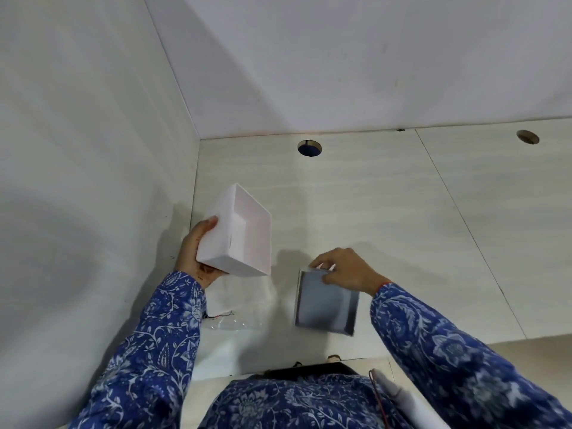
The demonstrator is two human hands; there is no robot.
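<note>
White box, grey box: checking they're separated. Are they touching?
Apart. The head view shows bare table between the white box and the grey box.

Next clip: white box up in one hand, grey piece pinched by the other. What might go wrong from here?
1. The left hand holds the white box tilted above the table by one end, so it may slip.
2. The right hand pinches the grey piece only at its far edge; it could swing or drop.
3. The left sleeve may sweep the clear plastic bag off the table.
</note>
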